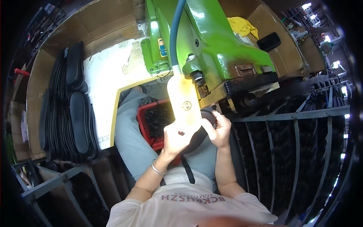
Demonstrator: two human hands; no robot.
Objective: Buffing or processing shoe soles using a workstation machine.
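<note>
In front of my lap, just under a green machine (230, 45), both hands hold a black curved piece (195, 142) that looks like part of a shoe. My right hand (218, 130) is closed on its right side, thumb and fingers pinching its rim. My left hand (177, 140) grips its left side; the fingers are partly lost behind the glare of a bright yellow-white lamp (184, 100) on a blue-grey cable. The lamp hides much of the piece and the machine's working point.
Stacks of black soles (60, 109) lie on the white tabletop (102, 79) at left, inside cardboard. A red crate (143, 123) with dark contents sits between my legs. Metal racks (291, 117) of dark items flank me. A yellow cloth (242, 26) and black phone-like object (269, 41) lie at right.
</note>
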